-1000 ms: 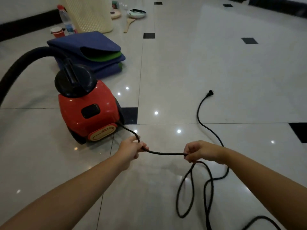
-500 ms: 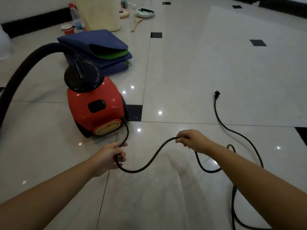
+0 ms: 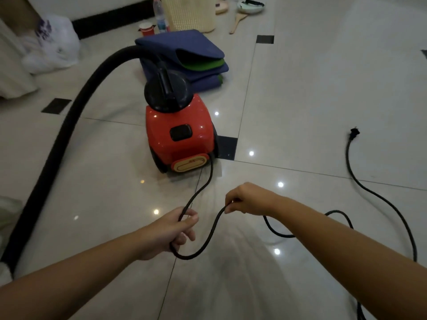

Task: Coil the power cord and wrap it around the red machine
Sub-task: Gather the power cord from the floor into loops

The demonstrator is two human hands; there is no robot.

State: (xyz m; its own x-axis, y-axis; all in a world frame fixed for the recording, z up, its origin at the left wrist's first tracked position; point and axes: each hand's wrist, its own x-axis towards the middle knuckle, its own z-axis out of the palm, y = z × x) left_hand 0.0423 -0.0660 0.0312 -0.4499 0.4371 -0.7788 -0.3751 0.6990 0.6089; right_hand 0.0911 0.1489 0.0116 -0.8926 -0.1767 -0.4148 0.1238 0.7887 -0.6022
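Note:
The red machine (image 3: 180, 135) stands on the tiled floor with a black cap and a thick black hose (image 3: 69, 125) arching off to the left. Its black power cord (image 3: 209, 179) leaves the rear right corner and runs down to my left hand (image 3: 172, 229), which grips it. From there the cord sags in a loop and rises to my right hand (image 3: 248, 200), which pinches it. Beyond that hand the cord trails across the floor on the right to the plug (image 3: 354, 134).
Folded blue and green mats (image 3: 184, 56) lie just behind the machine. Farther back are a cream basket (image 3: 188, 12), a water bottle (image 3: 160, 16), a red cup (image 3: 146, 28), a wooden spoon (image 3: 238, 23) and a bowl (image 3: 250, 5). A white plastic bag (image 3: 50, 45) sits far left.
My hands have come closer together, so the stretch of cord between them went from taut to a hanging loop. The view has shifted left, bringing the machine toward the middle.

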